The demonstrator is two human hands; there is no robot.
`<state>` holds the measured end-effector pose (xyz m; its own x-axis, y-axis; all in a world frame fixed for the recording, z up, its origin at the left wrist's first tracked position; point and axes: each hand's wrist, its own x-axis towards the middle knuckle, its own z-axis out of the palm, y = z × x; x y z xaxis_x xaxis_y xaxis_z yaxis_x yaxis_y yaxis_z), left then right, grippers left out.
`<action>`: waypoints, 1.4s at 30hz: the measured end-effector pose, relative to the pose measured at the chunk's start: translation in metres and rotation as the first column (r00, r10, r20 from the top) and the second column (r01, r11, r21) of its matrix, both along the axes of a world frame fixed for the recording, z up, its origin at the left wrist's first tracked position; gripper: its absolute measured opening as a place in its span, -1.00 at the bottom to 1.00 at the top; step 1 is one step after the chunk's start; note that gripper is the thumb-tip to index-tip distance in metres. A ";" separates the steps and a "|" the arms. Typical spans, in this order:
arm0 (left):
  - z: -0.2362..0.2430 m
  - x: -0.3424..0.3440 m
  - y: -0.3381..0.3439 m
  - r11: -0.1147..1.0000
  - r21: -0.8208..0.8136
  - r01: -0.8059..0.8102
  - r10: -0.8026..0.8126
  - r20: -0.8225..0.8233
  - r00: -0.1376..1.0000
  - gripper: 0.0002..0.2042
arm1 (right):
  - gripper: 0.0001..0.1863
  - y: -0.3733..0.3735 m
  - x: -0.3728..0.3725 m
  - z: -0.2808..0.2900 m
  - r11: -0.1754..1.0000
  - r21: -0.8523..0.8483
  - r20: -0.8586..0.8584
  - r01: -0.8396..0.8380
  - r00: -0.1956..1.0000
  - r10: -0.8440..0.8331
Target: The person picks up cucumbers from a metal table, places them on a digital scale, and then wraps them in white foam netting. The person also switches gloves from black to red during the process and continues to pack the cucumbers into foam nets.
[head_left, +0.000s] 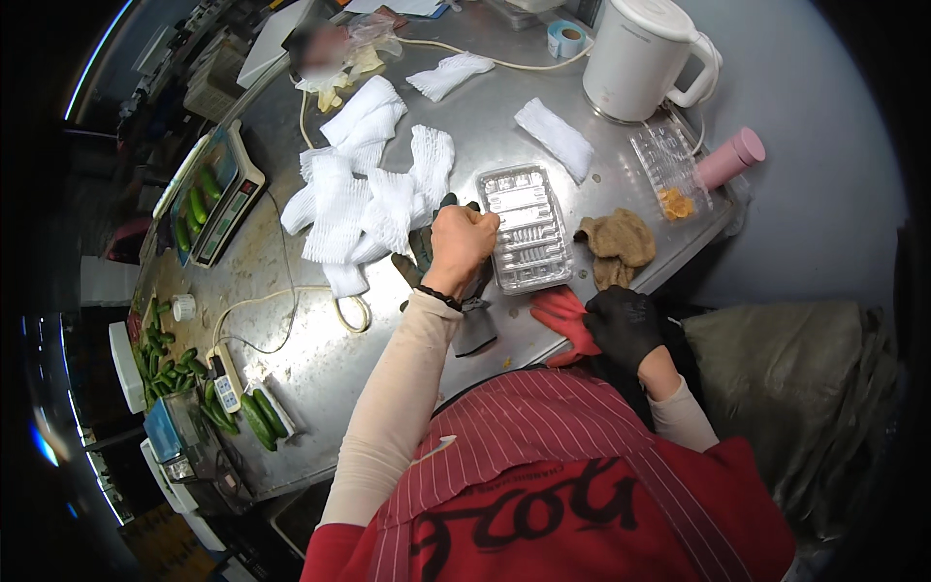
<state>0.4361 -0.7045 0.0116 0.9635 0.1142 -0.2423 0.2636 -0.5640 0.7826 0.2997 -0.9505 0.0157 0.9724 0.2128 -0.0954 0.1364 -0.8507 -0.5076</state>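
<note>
Centrally, left hand [464, 244], beside clear tray [529, 231]

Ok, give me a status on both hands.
Left hand curled over grey glove, beside clear tray. Right hand black-gloved, by red glove. White cloths crowd left hand.

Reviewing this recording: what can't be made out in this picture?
Head view:
Left hand: exact grip, hidden by its own back.
Grey-cuffed glove: partly covered by that hand.
White kettle: contents, behind its opaque wall.
Item beside the clear bag: blurred out.
</note>
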 end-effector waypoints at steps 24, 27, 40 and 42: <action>0.003 -0.231 0.271 0.782 0.308 -0.542 0.447 0.329 0.832 -0.63 | -0.66 0.200 0.050 0.048 0.491 0.566 0.570 -0.662 0.745 0.347; 0.011 -0.237 0.243 0.831 -0.307 -0.463 0.509 0.086 0.856 -0.81 | -0.61 0.239 0.043 0.026 0.187 0.965 0.089 -0.186 0.897 0.434; 0.019 -0.243 0.196 0.137 -0.921 -0.364 0.404 -0.283 0.870 -0.77 | -0.72 0.312 0.040 -0.039 0.298 0.936 0.064 -0.187 0.923 0.381; 0.001 -0.240 0.202 0.175 -0.898 -0.404 0.467 -0.285 0.837 -0.77 | -0.73 0.305 0.033 -0.025 0.385 0.858 0.140 -0.340 0.876 0.461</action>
